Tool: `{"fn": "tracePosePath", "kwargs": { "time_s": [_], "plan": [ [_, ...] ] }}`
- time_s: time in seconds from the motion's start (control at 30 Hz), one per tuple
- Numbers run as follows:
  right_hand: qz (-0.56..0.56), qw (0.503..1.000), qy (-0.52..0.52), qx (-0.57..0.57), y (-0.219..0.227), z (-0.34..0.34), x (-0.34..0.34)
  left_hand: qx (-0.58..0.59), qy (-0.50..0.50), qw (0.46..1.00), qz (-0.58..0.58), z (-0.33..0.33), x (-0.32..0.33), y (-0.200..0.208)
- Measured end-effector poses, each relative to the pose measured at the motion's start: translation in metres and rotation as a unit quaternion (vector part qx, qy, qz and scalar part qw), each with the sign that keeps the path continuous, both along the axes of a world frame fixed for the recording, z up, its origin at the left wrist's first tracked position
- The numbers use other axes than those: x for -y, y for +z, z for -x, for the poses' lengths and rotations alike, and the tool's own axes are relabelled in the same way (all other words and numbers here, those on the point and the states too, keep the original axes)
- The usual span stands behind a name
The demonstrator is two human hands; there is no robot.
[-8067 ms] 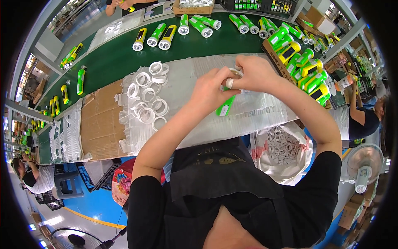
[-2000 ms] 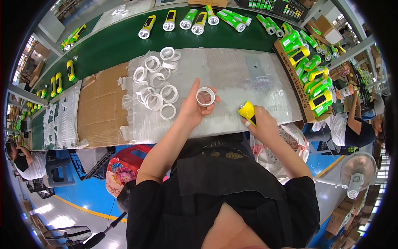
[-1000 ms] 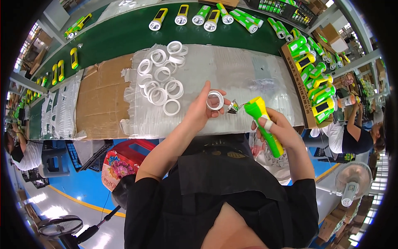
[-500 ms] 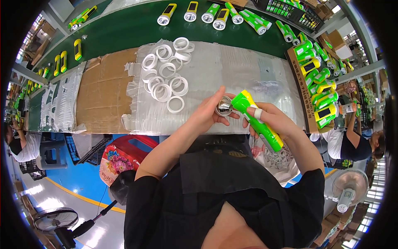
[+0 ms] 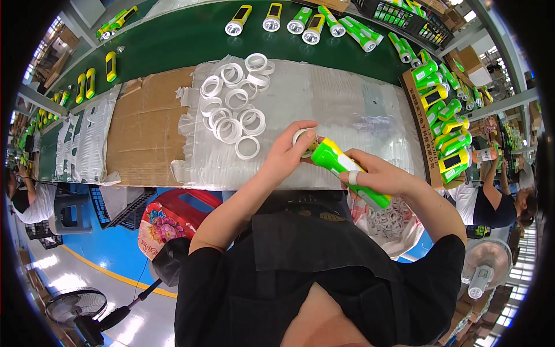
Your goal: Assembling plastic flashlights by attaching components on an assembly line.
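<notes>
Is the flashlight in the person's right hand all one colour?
No, the flashlight in the right hand shows both green and yellow.

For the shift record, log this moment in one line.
left hand: holding white ring; right hand: gripping green-yellow flashlight; loose rings: further left

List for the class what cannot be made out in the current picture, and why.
All in the head view:
Flashlight: its front opening is hidden by the left hand; the right hand covers part of its body.
White ring: partly covered by the left fingers.
White bag: the top layer hides deeper contents.
Cardboard box: cut off by the upper edge.
</notes>
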State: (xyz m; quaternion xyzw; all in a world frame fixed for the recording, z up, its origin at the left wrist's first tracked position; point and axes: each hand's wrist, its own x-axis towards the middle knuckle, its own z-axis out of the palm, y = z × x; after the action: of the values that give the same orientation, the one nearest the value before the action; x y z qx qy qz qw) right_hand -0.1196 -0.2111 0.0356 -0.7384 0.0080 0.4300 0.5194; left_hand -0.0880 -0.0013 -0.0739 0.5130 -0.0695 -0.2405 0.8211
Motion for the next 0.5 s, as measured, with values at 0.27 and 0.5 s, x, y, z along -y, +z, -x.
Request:
{"fn": "tracePosePath", "kwargs": {
  "time_s": [0.27,0.5],
  "plan": [
    [0.067,0.985,0.058,0.147,-0.016,0.002,-0.011,0.066,0.011,0.994,0.085,0.005,0.002,-0.009],
    [0.168,0.919,0.131,0.331,-0.029,0.005,-0.027,0.212,0.099,0.972,-0.010,0.018,0.009,-0.001]
  ]
}}
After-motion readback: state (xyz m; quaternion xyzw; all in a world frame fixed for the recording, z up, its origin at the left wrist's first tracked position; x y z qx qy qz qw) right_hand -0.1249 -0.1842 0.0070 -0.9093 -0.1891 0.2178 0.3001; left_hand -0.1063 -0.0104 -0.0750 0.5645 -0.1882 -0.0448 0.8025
